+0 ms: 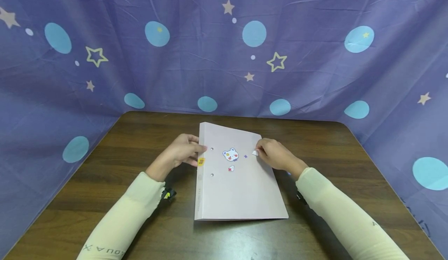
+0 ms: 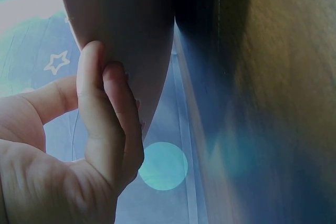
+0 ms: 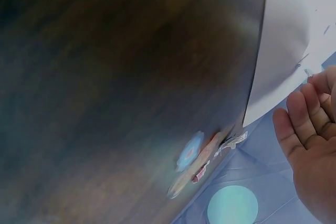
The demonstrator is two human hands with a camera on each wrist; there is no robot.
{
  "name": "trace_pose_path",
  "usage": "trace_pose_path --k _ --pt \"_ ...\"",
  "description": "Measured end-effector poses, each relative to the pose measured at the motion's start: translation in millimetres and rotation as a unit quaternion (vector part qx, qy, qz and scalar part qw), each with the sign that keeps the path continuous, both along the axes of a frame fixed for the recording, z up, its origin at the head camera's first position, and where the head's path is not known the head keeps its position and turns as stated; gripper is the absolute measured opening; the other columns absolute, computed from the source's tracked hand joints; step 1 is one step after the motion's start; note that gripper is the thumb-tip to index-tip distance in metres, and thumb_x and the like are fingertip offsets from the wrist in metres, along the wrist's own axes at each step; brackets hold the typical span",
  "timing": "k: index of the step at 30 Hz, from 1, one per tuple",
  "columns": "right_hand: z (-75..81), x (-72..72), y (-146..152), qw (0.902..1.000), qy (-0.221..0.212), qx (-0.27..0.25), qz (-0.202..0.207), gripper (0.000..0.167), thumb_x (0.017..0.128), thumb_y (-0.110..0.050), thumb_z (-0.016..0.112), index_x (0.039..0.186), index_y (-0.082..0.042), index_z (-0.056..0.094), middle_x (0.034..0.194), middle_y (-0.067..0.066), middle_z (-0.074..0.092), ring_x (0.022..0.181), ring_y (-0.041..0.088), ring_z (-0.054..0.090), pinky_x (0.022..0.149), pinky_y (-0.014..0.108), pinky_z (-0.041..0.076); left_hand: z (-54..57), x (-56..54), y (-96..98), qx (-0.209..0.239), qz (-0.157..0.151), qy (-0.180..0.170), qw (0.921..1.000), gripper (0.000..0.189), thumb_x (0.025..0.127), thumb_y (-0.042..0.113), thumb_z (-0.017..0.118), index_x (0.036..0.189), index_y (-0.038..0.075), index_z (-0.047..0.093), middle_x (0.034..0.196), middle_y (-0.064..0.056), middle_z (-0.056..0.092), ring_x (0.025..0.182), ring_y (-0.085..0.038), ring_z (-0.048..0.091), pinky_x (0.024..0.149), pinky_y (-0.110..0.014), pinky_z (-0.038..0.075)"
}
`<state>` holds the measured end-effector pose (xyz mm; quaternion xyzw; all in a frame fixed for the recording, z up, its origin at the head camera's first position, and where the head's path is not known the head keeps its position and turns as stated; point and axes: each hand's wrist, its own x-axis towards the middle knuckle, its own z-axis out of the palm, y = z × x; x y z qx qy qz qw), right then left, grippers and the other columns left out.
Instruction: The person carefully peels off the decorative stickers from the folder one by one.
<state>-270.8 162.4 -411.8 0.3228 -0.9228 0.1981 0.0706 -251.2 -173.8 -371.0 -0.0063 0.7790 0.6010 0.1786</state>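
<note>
A pale pinkish-white ring binder (image 1: 245, 190) lies on the table with its spine to the left. My left hand (image 1: 184, 150) holds the spine, thumb on the cover's edge and fingers against the spine's side; the left wrist view shows these fingers (image 2: 113, 108) close up. On the cover are a white bear-face sticker (image 1: 230, 154), a tiny purple sticker (image 1: 245, 156) and a small red-and-white sticker (image 1: 231, 168). Near the cover's right edge my right hand (image 1: 276, 154) pinches a small white sticker (image 1: 255, 153) at the cover; its printed design is hard to make out.
Beyond my right hand, several flat cut-outs lie on the wooden table (image 1: 140, 135), among them a blue flower-like piece (image 3: 190, 151) and a long tan piece (image 3: 194, 166). My right forearm mostly hides them from the head view. A purple curtain (image 1: 217, 77) with stars surrounds the table.
</note>
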Motion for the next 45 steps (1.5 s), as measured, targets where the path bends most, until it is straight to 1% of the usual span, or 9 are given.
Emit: trace_pose_path --k 9,14,19,25,32,34,39,42,45 --pt "-0.4 -0.8 3 0.9997 -0.001 -0.024 -0.004 0.009 0.101 -0.006 0.063 0.1 0.002 0.067 0.089 0.005 0.062 0.075 0.015 0.052 0.063 0.028 0.05 -0.2 -1.1 -1.3 0.0 -0.003 -0.001 1.0 0.05 0.096 0.007 0.069 0.137 -0.01 0.046 0.108 -0.024 0.066 0.08 -0.026 0.071 0.068 -0.04 0.067" --pt "-3.4 -3.0 7 0.9987 0.024 -0.045 -0.002 0.007 0.1 -0.004 0.063 0.098 0.002 0.066 0.085 0.005 0.061 0.072 0.014 0.05 0.059 0.027 0.047 -0.1 -0.3 -1.5 0.002 -0.002 -0.002 1.0 0.049 0.096 0.007 0.069 0.136 -0.01 0.047 0.108 -0.024 0.067 0.08 -0.026 0.071 0.068 -0.04 0.067" --pt "-5.2 -2.9 12 0.9984 0.035 -0.04 -0.017 0.008 0.1 -0.005 0.062 0.098 0.002 0.067 0.088 0.007 0.062 0.074 0.015 0.052 0.06 0.029 0.049 0.3 -0.1 -1.5 0.0 -0.004 -0.001 1.0 0.049 0.096 0.007 0.069 0.136 -0.01 0.047 0.109 -0.024 0.067 0.08 -0.026 0.071 0.069 -0.041 0.067" --pt "-3.9 -2.2 21 0.9964 0.044 -0.013 -0.072 0.011 0.102 -0.007 0.06 0.101 0.001 0.066 0.095 0.011 0.065 0.081 0.021 0.059 0.067 0.036 0.056 0.8 0.3 -0.7 0.0 -0.003 0.001 1.0 0.048 0.096 0.007 0.07 0.135 -0.009 0.047 0.107 -0.023 0.068 0.08 -0.026 0.071 0.069 -0.041 0.067" --pt "6.5 -2.0 33 0.9888 0.04 0.057 -0.132 0.01 0.102 -0.007 0.059 0.102 0.002 0.065 0.094 0.014 0.067 0.084 0.029 0.066 0.072 0.046 0.061 1.9 0.7 -1.4 -0.001 -0.002 0.002 1.0 0.047 0.097 0.007 0.069 0.135 -0.01 0.048 0.107 -0.023 0.068 0.08 -0.025 0.071 0.069 -0.041 0.067" --pt "9.5 -2.0 37 0.9862 0.046 0.075 -0.14 0.01 0.101 -0.006 0.06 0.099 0.002 0.064 0.093 0.015 0.067 0.086 0.033 0.068 0.074 0.05 0.061 2.3 0.6 -1.7 -0.001 -0.002 0.002 1.0 0.048 0.097 0.007 0.069 0.136 -0.01 0.047 0.108 -0.023 0.067 0.08 -0.025 0.071 0.069 -0.04 0.067" --pt "11.9 -3.6 44 0.9815 0.052 0.108 -0.149 0.01 0.1 -0.005 0.062 0.091 0.0 0.061 0.087 0.014 0.066 0.086 0.035 0.068 0.072 0.051 0.061 2.7 0.8 -2.1 0.002 0.0 -0.002 1.0 0.049 0.096 0.006 0.069 0.136 -0.009 0.046 0.107 -0.022 0.068 0.079 -0.025 0.071 0.068 -0.04 0.067" --pt "11.4 -3.8 47 0.9815 0.035 0.113 -0.151 0.013 0.099 -0.005 0.062 0.087 -0.002 0.061 0.084 0.011 0.065 0.081 0.032 0.067 0.069 0.051 0.061 2.8 1.4 -1.8 0.004 0.0 -0.002 1.0 0.049 0.096 0.006 0.069 0.137 -0.009 0.046 0.106 -0.022 0.068 0.078 -0.024 0.071 0.069 -0.041 0.067" --pt "10.6 -3.3 49 0.9826 0.006 0.114 -0.147 0.01 0.095 0.001 0.061 0.086 -0.004 0.062 0.081 0.007 0.063 0.077 0.027 0.065 0.067 0.049 0.06 2.6 1.4 -1.5 0.002 -0.003 0.0 1.0 0.049 0.096 0.006 0.069 0.137 -0.009 0.046 0.105 -0.021 0.068 0.079 -0.025 0.071 0.069 -0.041 0.067"
